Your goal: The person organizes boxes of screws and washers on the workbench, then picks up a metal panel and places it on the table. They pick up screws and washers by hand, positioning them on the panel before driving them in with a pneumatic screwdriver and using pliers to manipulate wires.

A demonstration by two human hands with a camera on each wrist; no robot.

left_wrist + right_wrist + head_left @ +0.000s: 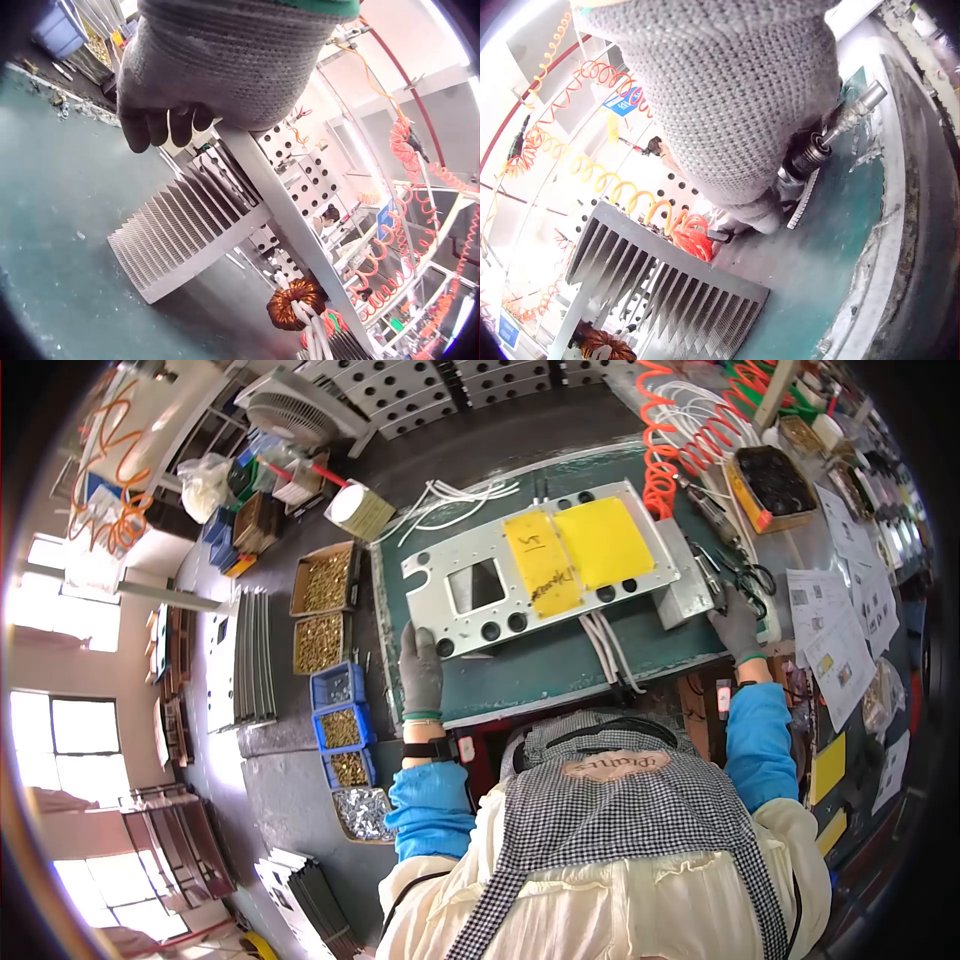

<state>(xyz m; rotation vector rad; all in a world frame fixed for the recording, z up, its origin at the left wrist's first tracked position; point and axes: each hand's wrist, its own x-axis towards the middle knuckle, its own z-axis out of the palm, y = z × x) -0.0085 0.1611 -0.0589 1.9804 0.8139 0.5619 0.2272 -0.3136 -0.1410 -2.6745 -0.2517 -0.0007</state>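
A flat silver metal panel [425, 595] with round holes and a square cutout lies over the green work mat, two yellow sheets [604, 542] on top. My gloved left hand [421, 675] grips its left end, thumb on the upper face and fingers beneath. Underneath show a finned heat sink [184, 244] and a copper-wound coil [296, 304] with white leads. Right of the panel, my gloved right hand [738, 628] holds a power screwdriver [808, 154], its black chuck and silver bit sticking out past the hand. The palm hides most of its body.
Bins of brass fasteners [325, 580] and small blue bins [342, 728] line the left side. Red coiled hoses [658, 460] hang at the back right, near another tool [710, 510] and scissors [755, 578]. Printed sheets [828, 630] lie right. White cables [455, 505] lie behind the panel.
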